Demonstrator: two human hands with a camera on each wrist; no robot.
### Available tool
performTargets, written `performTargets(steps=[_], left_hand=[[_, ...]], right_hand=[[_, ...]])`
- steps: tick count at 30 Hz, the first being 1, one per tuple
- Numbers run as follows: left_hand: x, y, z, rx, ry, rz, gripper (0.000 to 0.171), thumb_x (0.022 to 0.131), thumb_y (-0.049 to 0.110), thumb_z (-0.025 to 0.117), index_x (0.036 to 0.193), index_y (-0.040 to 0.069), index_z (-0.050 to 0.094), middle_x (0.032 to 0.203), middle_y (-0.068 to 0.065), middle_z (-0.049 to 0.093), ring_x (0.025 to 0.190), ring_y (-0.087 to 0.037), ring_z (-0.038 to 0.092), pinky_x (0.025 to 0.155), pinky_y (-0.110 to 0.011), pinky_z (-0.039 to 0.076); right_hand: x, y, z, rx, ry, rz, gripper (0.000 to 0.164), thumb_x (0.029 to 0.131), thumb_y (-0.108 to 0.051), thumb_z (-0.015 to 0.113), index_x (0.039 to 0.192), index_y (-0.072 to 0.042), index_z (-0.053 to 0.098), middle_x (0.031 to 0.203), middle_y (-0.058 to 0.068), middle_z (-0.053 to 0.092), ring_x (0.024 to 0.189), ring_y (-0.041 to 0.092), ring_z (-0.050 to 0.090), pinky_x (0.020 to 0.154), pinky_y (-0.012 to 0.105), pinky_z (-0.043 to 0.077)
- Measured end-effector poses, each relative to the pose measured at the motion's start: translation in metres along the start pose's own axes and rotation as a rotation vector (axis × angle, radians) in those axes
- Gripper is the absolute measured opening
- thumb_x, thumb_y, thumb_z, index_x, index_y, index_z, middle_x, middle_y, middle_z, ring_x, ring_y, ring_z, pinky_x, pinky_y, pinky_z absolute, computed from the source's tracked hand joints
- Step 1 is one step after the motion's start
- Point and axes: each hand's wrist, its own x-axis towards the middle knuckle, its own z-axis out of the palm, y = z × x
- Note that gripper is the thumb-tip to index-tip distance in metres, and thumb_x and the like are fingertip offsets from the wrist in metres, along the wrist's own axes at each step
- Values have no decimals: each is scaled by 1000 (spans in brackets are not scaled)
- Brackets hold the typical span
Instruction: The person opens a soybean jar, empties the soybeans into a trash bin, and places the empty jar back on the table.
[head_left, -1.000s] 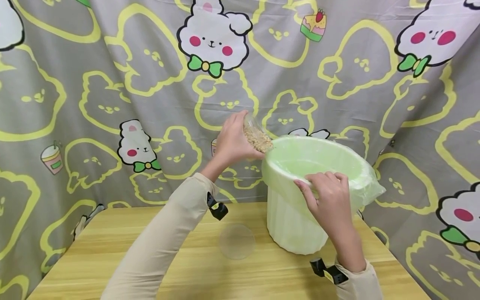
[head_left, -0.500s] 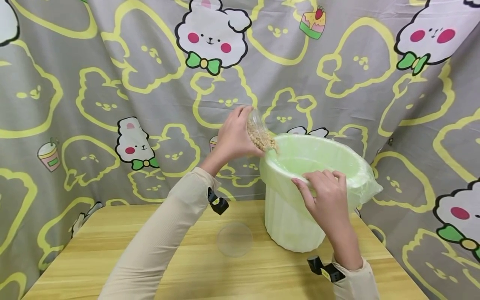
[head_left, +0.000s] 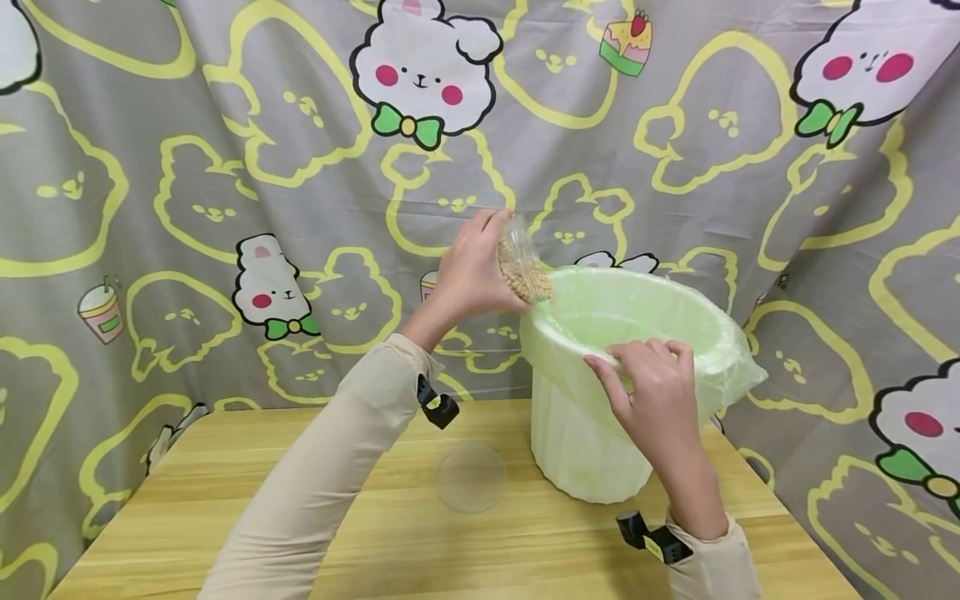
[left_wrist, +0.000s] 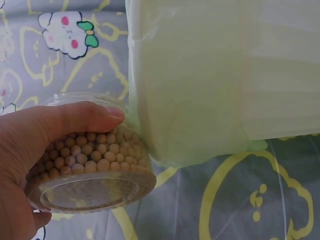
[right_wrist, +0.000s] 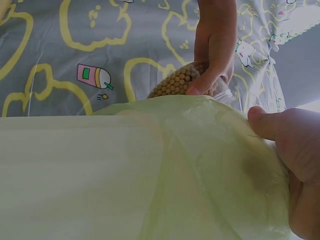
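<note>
One tilted clear jar (left_wrist: 90,192) of small tan balls (left_wrist: 95,155) sits at the left rim of a pale bin (head_left: 585,442) with a green liner (head_left: 562,358). The left hand (head_left: 476,267) has its grip clamped round the jar; the right hand (head_left: 660,387) grips the bin's near rim. Left of the bin, a clear disc (head_left: 471,477) lies on the tabletop (head_left: 555,550); behind the bin hangs a patterned curtain (head_left: 300,217).

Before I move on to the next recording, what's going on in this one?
A person's left hand grips a clear jar of small beige balls, tipped with its mouth at the edge of a pale bin. The right hand holds the bin's near rim, over the light green bag lining it. Many balls are in the jar; whether any lie in the bin can't be seen. A clear round disc lies on the table.
</note>
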Motion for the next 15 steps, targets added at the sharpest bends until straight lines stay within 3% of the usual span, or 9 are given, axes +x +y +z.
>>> performTargets(steps=[7,15], left_hand=[[-1,2,-1,10,-5,11,131,49,37,102,158,13,34,155,-6,44,144,-26,40,115,-42,44],[1,4,-1,90,-3,85,129,50,38,101,158,14,34,154,-8,46,145,-28,39,122,-40,34]], right_hand=[[0,0,-1,1,-8,3,60,104,-53,46,89,0,70,77,14,70,69,32,56,86,59,38],[0,0,0,-2,-2,5,60,104,-53,46,89,0,70,76,14,70,69,32,55,87,59,38]])
